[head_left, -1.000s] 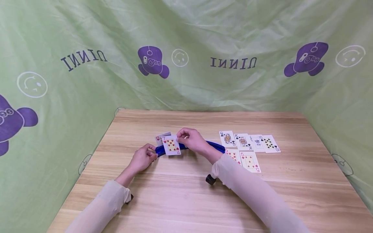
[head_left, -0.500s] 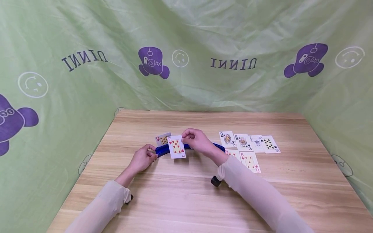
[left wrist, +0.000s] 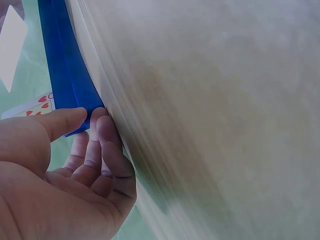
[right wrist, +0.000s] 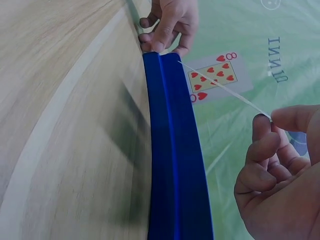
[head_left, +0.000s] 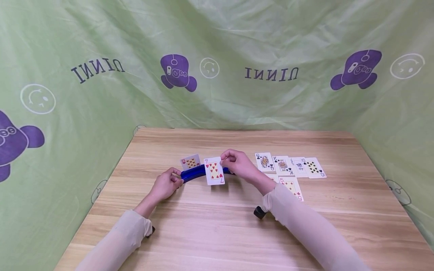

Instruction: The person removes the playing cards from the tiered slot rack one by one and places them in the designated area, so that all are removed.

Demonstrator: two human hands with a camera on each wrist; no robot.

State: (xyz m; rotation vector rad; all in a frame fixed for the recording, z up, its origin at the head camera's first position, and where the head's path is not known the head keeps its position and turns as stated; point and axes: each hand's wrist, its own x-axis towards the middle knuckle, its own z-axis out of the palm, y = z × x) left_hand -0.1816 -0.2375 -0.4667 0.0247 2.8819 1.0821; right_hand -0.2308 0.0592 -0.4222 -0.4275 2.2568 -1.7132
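A curved blue card holder [head_left: 194, 173] rests on the wooden table. Its left end is pinched between thumb and fingers of my left hand [head_left: 167, 183], a grip that also shows in the left wrist view. Near that end the eight of hearts [head_left: 190, 162] stands upright in the holder. My right hand [head_left: 239, 165] pinches the seven of hearts [head_left: 214, 171] by its upper right edge, in front of the holder's middle. Edge-on in the right wrist view, this card [right wrist: 225, 90] looks like a thin white line beside the blue holder [right wrist: 172, 145].
Face up at the right lie the queen [head_left: 264, 162], king [head_left: 283, 165], a partly covered card [head_left: 299, 166] and the ten of spades [head_left: 314, 168]. The five of diamonds [head_left: 290, 188] lies nearer me, beside a card mostly hidden by my right arm. A green printed cloth [head_left: 230, 101] surrounds the table.
My right hand has moved to the right along the holder with the seven of hearts, uncovering more of the eight of hearts. My left hand has stayed at the holder's end.
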